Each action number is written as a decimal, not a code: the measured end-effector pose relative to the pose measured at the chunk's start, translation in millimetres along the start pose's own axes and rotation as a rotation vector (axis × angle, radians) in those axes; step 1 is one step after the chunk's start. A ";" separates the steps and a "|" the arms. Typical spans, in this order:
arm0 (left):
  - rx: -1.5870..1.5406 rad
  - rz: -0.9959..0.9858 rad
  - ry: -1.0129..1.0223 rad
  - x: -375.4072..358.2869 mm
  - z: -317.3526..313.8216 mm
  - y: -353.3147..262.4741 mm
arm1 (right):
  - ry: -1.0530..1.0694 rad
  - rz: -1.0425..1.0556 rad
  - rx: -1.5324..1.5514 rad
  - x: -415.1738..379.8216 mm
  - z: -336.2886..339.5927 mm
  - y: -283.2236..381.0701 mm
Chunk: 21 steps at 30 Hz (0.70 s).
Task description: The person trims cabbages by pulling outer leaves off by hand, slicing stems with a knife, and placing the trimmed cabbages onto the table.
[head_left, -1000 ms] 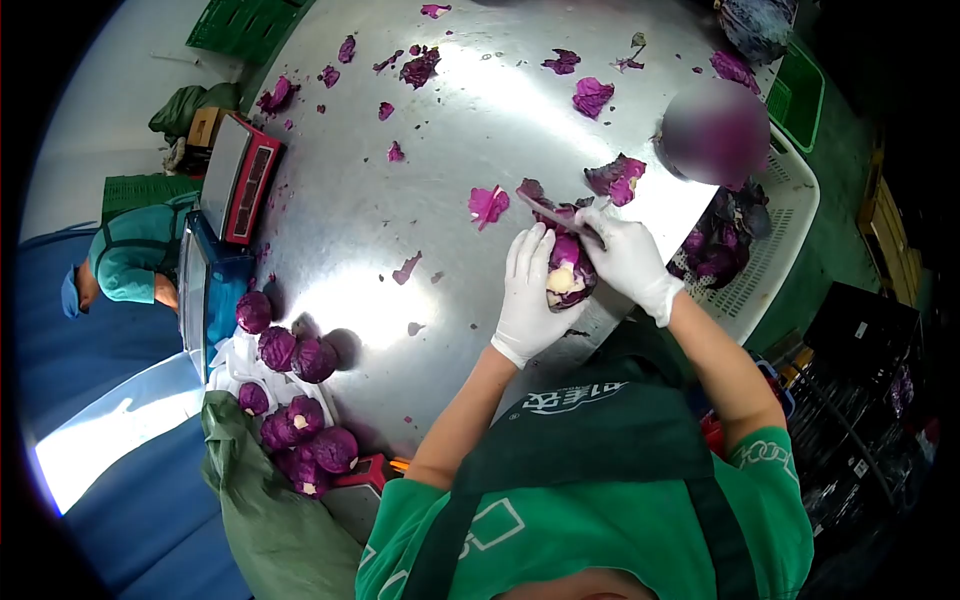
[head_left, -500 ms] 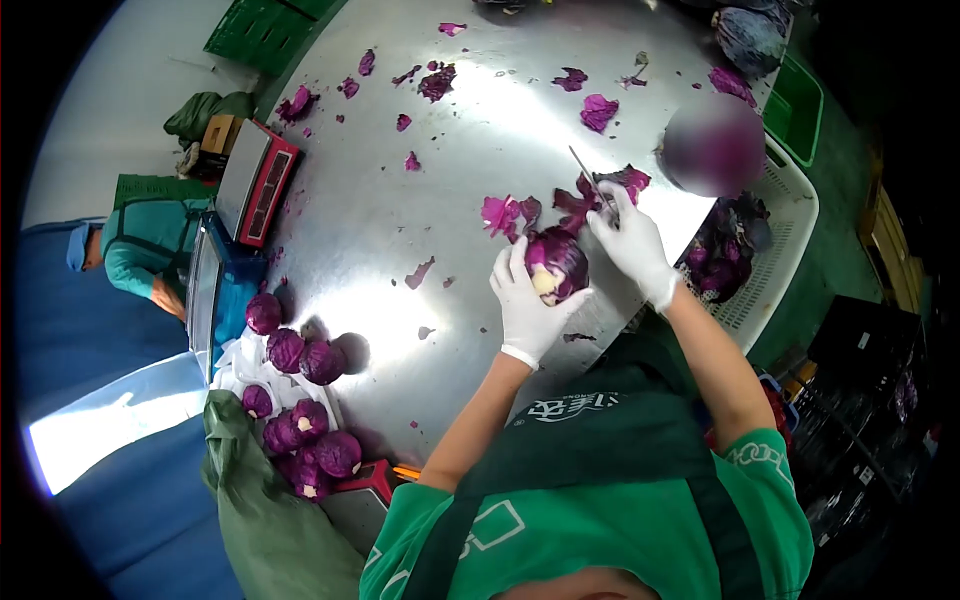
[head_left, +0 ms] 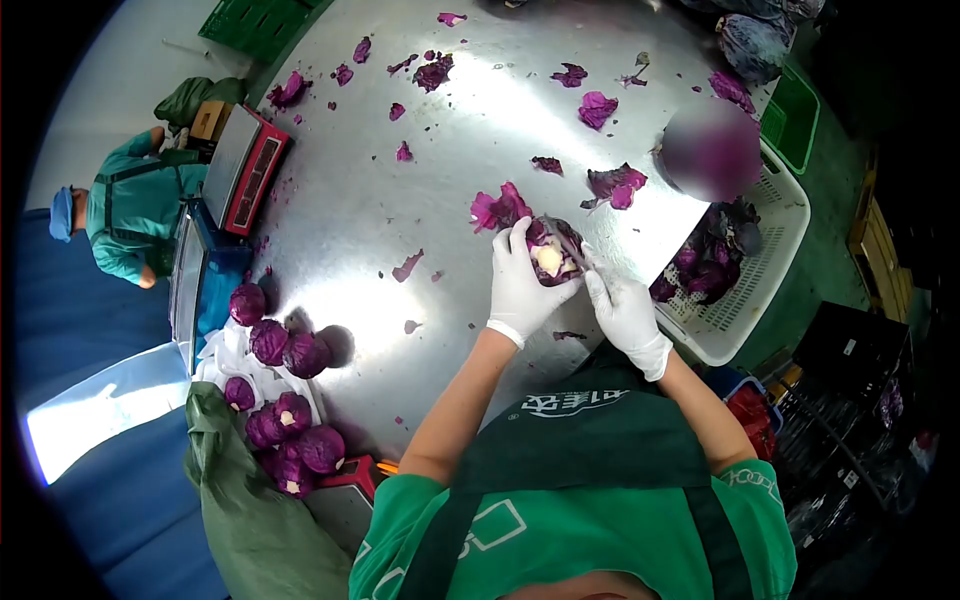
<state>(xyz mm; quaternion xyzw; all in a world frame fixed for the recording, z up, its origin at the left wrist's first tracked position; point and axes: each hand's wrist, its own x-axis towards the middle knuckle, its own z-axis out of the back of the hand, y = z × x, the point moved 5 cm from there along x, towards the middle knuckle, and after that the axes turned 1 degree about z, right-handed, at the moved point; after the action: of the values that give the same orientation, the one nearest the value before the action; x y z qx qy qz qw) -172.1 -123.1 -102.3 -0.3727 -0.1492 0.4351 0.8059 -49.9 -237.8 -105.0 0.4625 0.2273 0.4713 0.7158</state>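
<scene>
My left hand (head_left: 520,282), in a white glove, is wrapped round the near left side of a red cabbage (head_left: 548,260) on the metal table. Its pale cut stem faces up toward me. Close against the cabbage's right side, my gloved right hand (head_left: 627,312) is closed on a knife (head_left: 574,250); the thin blade lies along the cabbage and shows poorly, with its handle hidden in the glove. A loose purple leaf (head_left: 500,207) touches the cabbage's far side. Another torn leaf (head_left: 616,186) rests farther off to the right.
Leaf scraps lie across the steel table (head_left: 450,130). Trimmed cabbages (head_left: 305,355) are grouped at left beside a green bag (head_left: 225,480) and a red scale (head_left: 250,175). A white basket (head_left: 787,240) of leaves stands right. A co-worker (head_left: 140,210) is at far left.
My right hand has come down and left with the knife, from above the leaves to the cabbage. The cabbage has turned so its stem faces up. The co-worker has raised an arm.
</scene>
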 end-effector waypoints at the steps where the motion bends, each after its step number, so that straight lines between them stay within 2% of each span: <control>1: 0.037 0.041 0.035 2.0 0.3 -0.2 | 0.019 -0.009 -0.017 -0.8 -2.3 0.2; 3: -0.016 0.061 0.048 3.3 1.4 2.2 | 0.058 -0.025 -0.052 -2.4 -6.8 0.5; 6: 0.054 -0.139 0.094 5.4 9.3 0.4 | 0.103 -0.093 -0.062 2.7 -11.1 -3.3; 7: 0.055 -0.136 0.094 6.8 14.1 -0.3 | 0.096 -0.135 0.017 7.1 -11.9 -6.4; 9: 0.078 0.005 0.217 8.8 18.4 0.5 | 0.097 -0.177 0.100 10.8 -15.3 -9.9; 10: 0.155 -0.058 0.116 6.0 19.8 -5.6 | 0.098 -0.176 0.129 12.3 -17.5 -11.7; 11: 0.157 -0.056 0.110 6.2 14.9 -2.3 | 0.102 -0.176 0.140 13.3 -16.7 -9.7; 13: -0.101 -0.058 0.020 7.3 11.5 1.4 | 0.109 -0.176 0.160 15.4 -15.3 -6.2; 14: -0.211 0.072 0.074 3.3 5.4 8.0 | 0.140 -0.190 0.143 15.8 -14.2 -5.9; 15: -0.215 0.074 0.075 3.4 3.2 8.5 | 0.158 -0.199 0.134 15.3 -14.2 -7.1; 17: -0.036 -0.069 0.014 2.7 3.5 3.9 | 0.175 -0.183 0.065 15.0 -14.0 -8.7; 21: 0.083 -0.066 0.043 0.7 -2.9 7.8 | 0.251 -0.198 0.060 19.0 -12.9 -12.7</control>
<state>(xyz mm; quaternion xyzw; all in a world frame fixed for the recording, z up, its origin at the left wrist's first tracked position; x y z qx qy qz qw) -174.7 -121.3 -110.0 -0.3432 -0.1259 0.4058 0.8377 -45.2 -216.8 -120.1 0.3966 0.3735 0.4453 0.7106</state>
